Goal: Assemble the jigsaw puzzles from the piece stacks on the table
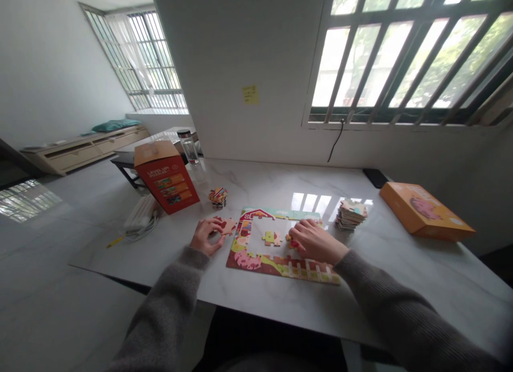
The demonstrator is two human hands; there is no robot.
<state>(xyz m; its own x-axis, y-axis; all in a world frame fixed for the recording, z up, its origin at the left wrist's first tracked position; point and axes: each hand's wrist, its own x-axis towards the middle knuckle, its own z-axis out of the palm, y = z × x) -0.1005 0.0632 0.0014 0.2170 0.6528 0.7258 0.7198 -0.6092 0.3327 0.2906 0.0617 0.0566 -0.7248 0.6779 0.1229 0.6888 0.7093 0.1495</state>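
Note:
My left hand (206,235) rests on the white marble table, its fingertips on a reddish-brown jigsaw piece (228,226). I cannot tell whether it grips that piece. My right hand (316,241) lies over the right inner side of a farm-scene jigsaw border (256,260), fingertips down on a red-and-yellow jigsaw piece (294,243). A yellow-green jigsaw piece (271,238) lies inside the border's pale open middle. Beyond my right hand stands a stack of jigsaw pieces (350,214), and a smaller stack (218,197) sits beyond my left hand.
On the white marble table (393,292) stand a red puzzle box (168,177) and a glass bottle (188,147). A flat orange box (425,210), a dark phone (375,177), a white cable bundle (140,217) and a yellow pencil (115,241) also lie there. A wall backs the table.

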